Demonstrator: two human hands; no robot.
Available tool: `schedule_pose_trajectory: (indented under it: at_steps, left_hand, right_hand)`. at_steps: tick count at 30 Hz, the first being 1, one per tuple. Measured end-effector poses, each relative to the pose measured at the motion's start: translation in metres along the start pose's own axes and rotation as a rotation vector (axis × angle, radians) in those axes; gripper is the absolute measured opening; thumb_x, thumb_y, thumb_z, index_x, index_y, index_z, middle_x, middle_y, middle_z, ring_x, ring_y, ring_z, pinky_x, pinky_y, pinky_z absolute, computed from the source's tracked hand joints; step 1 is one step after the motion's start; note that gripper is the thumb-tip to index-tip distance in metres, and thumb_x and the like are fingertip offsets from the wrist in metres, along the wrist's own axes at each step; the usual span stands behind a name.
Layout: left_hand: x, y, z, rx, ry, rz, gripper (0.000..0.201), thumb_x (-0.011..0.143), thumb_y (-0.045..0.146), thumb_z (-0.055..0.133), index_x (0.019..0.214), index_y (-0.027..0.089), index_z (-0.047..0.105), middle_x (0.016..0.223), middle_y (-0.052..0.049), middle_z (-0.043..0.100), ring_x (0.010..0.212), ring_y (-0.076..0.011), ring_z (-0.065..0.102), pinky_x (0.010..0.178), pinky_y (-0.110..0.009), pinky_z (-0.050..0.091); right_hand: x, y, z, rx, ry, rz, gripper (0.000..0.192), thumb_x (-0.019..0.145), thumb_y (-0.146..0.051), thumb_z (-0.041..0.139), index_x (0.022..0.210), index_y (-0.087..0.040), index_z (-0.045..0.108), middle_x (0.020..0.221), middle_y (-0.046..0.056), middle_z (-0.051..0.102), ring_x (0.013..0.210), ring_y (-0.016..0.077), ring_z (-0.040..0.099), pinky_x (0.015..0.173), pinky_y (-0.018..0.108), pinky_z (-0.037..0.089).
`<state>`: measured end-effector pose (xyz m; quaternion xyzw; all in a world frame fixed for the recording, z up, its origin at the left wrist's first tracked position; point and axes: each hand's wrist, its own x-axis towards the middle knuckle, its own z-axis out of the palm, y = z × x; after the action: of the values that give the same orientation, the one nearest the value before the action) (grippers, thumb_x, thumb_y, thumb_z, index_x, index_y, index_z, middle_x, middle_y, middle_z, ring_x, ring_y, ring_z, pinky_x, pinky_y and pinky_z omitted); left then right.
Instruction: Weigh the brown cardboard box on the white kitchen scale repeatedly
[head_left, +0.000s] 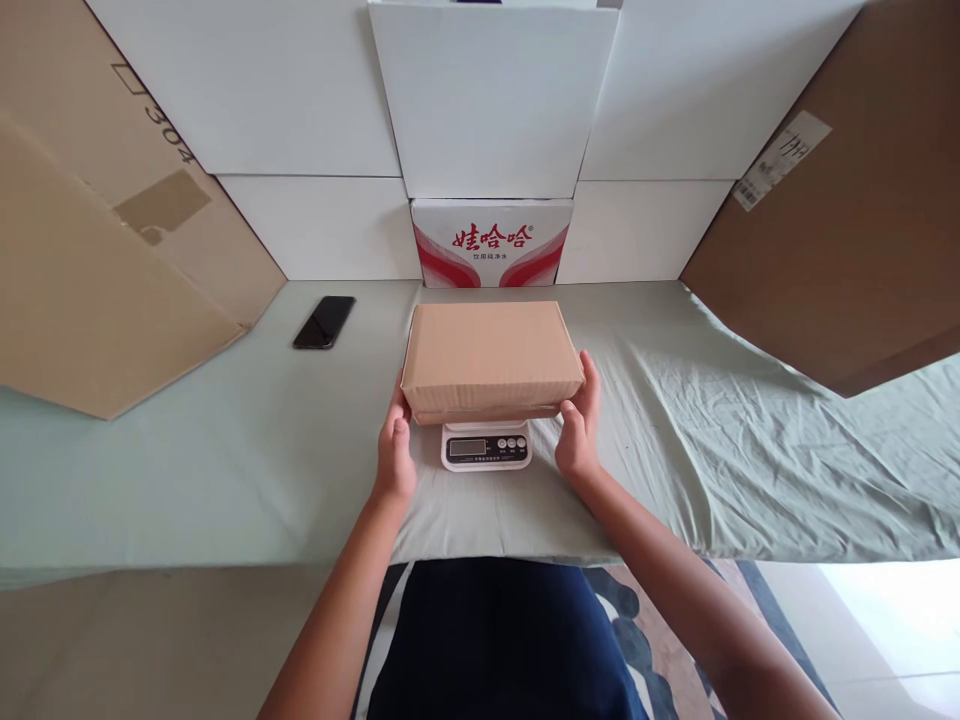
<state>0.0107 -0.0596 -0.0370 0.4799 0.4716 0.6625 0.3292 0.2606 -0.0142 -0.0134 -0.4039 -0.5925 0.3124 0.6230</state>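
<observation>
A closed brown cardboard box (pixel 491 345) is over a small white digital kitchen scale (pixel 487 463), whose display and buttons show in front of it. Whether the box rests fully on the scale's platform cannot be seen. My left hand (pixel 396 450) grips the box's left side, its fingers partly hidden along that side. On the opposite side my right hand (pixel 581 425) holds the lower right corner, thumb at the front and fingers along the side. The scale's display looks blank.
A black smartphone (pixel 324 322) lies on the green tablecloth (pixel 225 450) to the left. White boxes (pixel 491 100) and a red-and-white printed carton (pixel 491 245) form a wall behind. Large cardboard panels stand at the left (pixel 112 250) and right (pixel 847 230).
</observation>
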Motion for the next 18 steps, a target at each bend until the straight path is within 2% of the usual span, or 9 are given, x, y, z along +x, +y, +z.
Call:
schedule_pose_trajectory:
  at_steps: [4,8,11,14,16,18]
  left_hand:
    - [-0.005,0.001,0.0,0.057,-0.071,-0.019,0.074,0.098,0.075,0.039,0.146,0.023,0.06,0.151,-0.015,0.063,0.148,-0.0348,0.053,0.122,-0.049,0.043]
    - [0.001,0.005,0.001,0.057,-0.091,0.011,0.073,0.097,0.075,0.043,0.144,0.022,0.061,0.148,-0.016,0.065,0.145,-0.0351,0.056,0.12,-0.049,0.045]
    - [0.035,0.011,0.006,-0.006,-0.106,0.046,0.079,0.092,0.08,0.047,0.142,0.021,0.063,0.151,-0.016,0.064,0.149,-0.0343,0.052,0.125,-0.046,0.04]
    - [0.089,0.011,0.014,-0.104,-0.2,0.043,0.091,0.087,0.088,0.042,0.143,0.02,0.063,0.156,-0.016,0.06,0.153,-0.0336,0.048,0.127,-0.045,0.037]
    - [0.121,0.003,0.021,-0.117,-0.189,-0.013,0.097,0.083,0.094,0.039,0.143,0.021,0.063,0.158,-0.016,0.059,0.156,-0.0335,0.045,0.129,-0.046,0.034]
    - [0.142,-0.009,0.028,-0.096,-0.108,-0.17,0.1,0.085,0.094,0.029,0.144,0.02,0.061,0.16,-0.017,0.056,0.157,-0.0328,0.043,0.13,-0.048,0.032]
  right_hand:
    - [-0.001,-0.007,0.004,0.037,-0.043,0.046,0.071,0.097,-0.06,0.051,0.16,-0.033,0.033,0.169,0.009,0.04,0.16,0.0338,0.035,0.133,0.06,0.03]
    - [0.004,-0.014,0.004,0.058,-0.051,0.047,0.073,0.095,-0.062,0.054,0.16,-0.033,0.035,0.168,0.008,0.043,0.165,0.0318,0.026,0.136,0.057,0.024]
    - [0.028,-0.013,0.006,0.063,-0.026,-0.019,0.076,0.095,-0.061,0.054,0.162,-0.033,0.031,0.172,0.007,0.037,0.165,0.0307,0.026,0.137,0.055,0.021]
    - [0.07,0.002,0.017,0.087,-0.001,-0.123,0.077,0.095,-0.057,0.054,0.163,-0.032,0.028,0.175,0.005,0.032,0.165,0.0274,0.027,0.138,0.05,0.019]
    - [0.097,0.021,0.027,0.109,-0.046,-0.142,0.079,0.093,-0.056,0.056,0.163,-0.032,0.028,0.176,0.003,0.032,0.164,0.0269,0.029,0.138,0.049,0.02]
    - [0.118,0.043,0.037,0.144,-0.094,-0.115,0.085,0.088,-0.057,0.059,0.163,-0.03,0.029,0.175,0.005,0.033,0.164,0.0289,0.03,0.138,0.05,0.021]
